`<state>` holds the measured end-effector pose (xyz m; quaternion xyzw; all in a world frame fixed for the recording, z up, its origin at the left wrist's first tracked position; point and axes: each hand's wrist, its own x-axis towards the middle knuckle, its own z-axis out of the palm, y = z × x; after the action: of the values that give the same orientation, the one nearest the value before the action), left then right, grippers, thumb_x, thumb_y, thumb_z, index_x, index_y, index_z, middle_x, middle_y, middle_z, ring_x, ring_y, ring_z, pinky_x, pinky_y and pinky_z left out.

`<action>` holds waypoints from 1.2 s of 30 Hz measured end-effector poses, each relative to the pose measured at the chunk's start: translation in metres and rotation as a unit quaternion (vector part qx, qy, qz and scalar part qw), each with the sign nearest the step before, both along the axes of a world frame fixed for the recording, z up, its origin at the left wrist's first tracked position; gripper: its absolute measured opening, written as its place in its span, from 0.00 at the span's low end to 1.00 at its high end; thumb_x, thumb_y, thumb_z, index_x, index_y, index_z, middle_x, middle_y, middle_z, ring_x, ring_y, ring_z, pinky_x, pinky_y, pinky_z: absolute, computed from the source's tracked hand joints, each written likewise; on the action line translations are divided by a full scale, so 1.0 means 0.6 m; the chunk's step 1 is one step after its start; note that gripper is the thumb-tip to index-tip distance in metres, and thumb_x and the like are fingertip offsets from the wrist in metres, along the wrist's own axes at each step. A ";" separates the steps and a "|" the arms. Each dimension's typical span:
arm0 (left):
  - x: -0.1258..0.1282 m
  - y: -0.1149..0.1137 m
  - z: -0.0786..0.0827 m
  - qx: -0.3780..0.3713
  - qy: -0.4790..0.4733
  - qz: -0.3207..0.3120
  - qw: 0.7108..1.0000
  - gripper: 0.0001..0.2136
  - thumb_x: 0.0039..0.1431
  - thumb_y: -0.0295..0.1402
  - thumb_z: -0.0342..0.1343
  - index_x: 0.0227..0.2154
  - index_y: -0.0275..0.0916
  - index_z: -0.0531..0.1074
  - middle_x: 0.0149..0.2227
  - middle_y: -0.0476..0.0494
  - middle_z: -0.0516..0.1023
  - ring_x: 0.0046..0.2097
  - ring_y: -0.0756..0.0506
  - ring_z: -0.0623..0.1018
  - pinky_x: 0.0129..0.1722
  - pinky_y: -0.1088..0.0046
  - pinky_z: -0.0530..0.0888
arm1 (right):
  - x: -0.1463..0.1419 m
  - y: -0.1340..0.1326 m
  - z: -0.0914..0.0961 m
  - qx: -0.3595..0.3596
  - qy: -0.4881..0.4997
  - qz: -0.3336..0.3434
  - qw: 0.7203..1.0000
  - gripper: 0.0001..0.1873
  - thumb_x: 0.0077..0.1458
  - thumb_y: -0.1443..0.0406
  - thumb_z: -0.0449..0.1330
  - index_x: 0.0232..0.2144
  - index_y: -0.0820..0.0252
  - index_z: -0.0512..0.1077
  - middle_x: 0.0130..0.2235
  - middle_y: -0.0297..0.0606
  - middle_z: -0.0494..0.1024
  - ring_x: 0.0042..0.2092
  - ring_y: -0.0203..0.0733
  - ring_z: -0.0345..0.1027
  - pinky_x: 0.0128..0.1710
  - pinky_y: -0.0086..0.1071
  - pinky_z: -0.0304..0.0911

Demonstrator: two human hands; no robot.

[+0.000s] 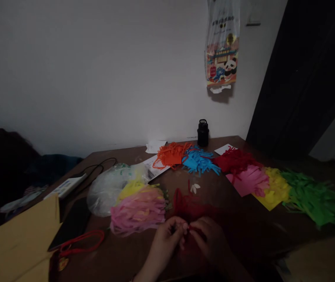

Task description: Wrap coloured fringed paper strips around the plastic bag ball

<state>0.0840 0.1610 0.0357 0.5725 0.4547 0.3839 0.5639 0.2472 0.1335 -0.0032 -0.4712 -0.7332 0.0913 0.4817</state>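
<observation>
Close together at the table's near edge, my left hand (169,237) and my right hand (210,239) pinch a thin red string between their fingertips. Only a small red bit of it shows there; dim light hides the rest of the grip. A loose red tangle of strands (185,201) lies just beyond my fingers, with a loop rising at its left side. To the left of my left hand is a pink fringed paper bundle (139,209), with a yellow fringed bundle (134,188) partly behind it.
Orange (172,154), blue (199,159), dark red (236,159) and green (317,197) fringed paper bundles lie farther off. A black bottle (203,133) stands by the wall. At left are a clear plastic bag (105,190), a black phone (70,223) and a red cord loop (85,241).
</observation>
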 end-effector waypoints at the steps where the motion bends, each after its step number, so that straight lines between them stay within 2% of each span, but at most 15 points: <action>1: -0.001 0.000 0.000 -0.001 0.000 -0.003 1.000 0.22 0.48 0.53 0.60 0.23 0.36 0.70 0.17 0.54 0.69 0.18 0.54 0.66 0.21 0.79 0.63 | 0.001 0.000 -0.001 0.022 -0.014 0.005 1.000 0.08 0.59 0.71 0.54 0.36 0.57 0.72 0.33 0.36 0.78 0.34 0.39 0.72 0.35 0.29 0.66; 4: -0.001 0.000 -0.002 -0.011 -0.002 -0.002 1.000 0.21 0.47 0.52 0.62 0.25 0.35 0.71 0.18 0.53 0.71 0.19 0.53 0.68 0.21 0.79 0.64 | 0.003 0.002 -0.002 0.053 -0.034 0.008 0.998 0.11 0.63 0.69 0.51 0.33 0.58 0.72 0.31 0.37 0.77 0.32 0.38 0.71 0.33 0.29 0.65; 11: 0.003 0.002 -0.006 -0.003 -0.002 0.000 1.000 0.19 0.43 0.49 0.64 0.25 0.35 0.74 0.17 0.52 0.71 0.19 0.52 0.68 0.21 0.78 0.65 | 0.004 0.006 -0.008 0.035 -0.028 0.025 0.999 0.13 0.61 0.70 0.52 0.28 0.59 0.73 0.28 0.36 0.77 0.30 0.38 0.70 0.31 0.29 0.62; 15: -0.003 0.001 -0.006 0.017 0.011 0.001 1.000 0.15 0.46 0.45 0.63 0.26 0.36 0.74 0.18 0.52 0.72 0.20 0.51 0.70 0.23 0.77 0.66 | 0.004 0.005 0.006 -0.055 0.033 0.037 0.997 0.06 0.54 0.72 0.59 0.31 0.58 0.75 0.31 0.35 0.79 0.33 0.38 0.72 0.33 0.27 0.63; 19: -0.012 -0.001 -0.003 0.075 0.049 0.000 0.996 0.10 0.50 0.39 0.61 0.26 0.36 0.75 0.21 0.51 0.72 0.23 0.49 0.72 0.25 0.77 0.67 | 0.006 0.006 0.027 -0.127 0.076 0.062 0.987 0.07 0.51 0.73 0.61 0.30 0.58 0.76 0.31 0.33 0.79 0.33 0.36 0.72 0.34 0.26 0.62; 22: -0.015 -0.004 0.004 0.143 0.103 -0.019 0.984 0.07 0.53 0.34 0.58 0.25 0.37 0.75 0.22 0.49 0.73 0.26 0.49 0.73 0.28 0.76 0.67 | 0.006 0.007 0.030 -0.117 0.052 0.072 0.989 0.08 0.52 0.73 0.59 0.26 0.58 0.75 0.28 0.32 0.77 0.30 0.35 0.70 0.32 0.27 0.59; 25: -0.012 -0.009 0.012 0.189 0.131 -0.037 0.972 0.07 0.55 0.32 0.56 0.23 0.38 0.75 0.23 0.48 0.73 0.28 0.48 0.73 0.30 0.76 0.67 | 0.007 0.008 0.024 -0.088 0.019 0.053 0.994 0.08 0.51 0.74 0.58 0.25 0.59 0.73 0.27 0.32 0.76 0.30 0.36 0.68 0.31 0.27 0.57; 29: -0.008 -0.012 0.015 0.191 0.146 -0.041 0.970 0.08 0.56 0.31 0.56 0.23 0.39 0.75 0.23 0.48 0.73 0.27 0.48 0.73 0.30 0.76 0.66 | 0.008 0.006 0.021 -0.075 0.016 0.063 0.995 0.09 0.52 0.73 0.57 0.24 0.57 0.71 0.26 0.31 0.75 0.30 0.36 0.67 0.30 0.28 0.57; 33: -0.014 -0.010 0.010 0.189 0.143 -0.033 0.971 0.07 0.57 0.33 0.56 0.25 0.39 0.75 0.23 0.48 0.74 0.27 0.47 0.73 0.30 0.75 0.67 | 0.008 0.004 0.027 -0.097 0.048 0.061 0.992 0.05 0.53 0.71 0.59 0.29 0.57 0.72 0.30 0.33 0.76 0.34 0.38 0.69 0.34 0.29 0.60; 36: -0.017 -0.011 0.010 0.196 0.154 -0.022 0.968 0.06 0.57 0.33 0.57 0.27 0.39 0.75 0.25 0.47 0.75 0.29 0.47 0.74 0.31 0.75 0.68 | 0.007 0.003 0.029 -0.102 0.046 0.066 0.992 0.05 0.53 0.71 0.58 0.29 0.57 0.72 0.30 0.33 0.76 0.34 0.38 0.69 0.35 0.30 0.60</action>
<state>0.0738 0.1545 0.0420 0.7342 0.4391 0.3604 0.3718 0.2513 0.1356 0.0143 -0.4636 -0.7269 0.2188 0.4570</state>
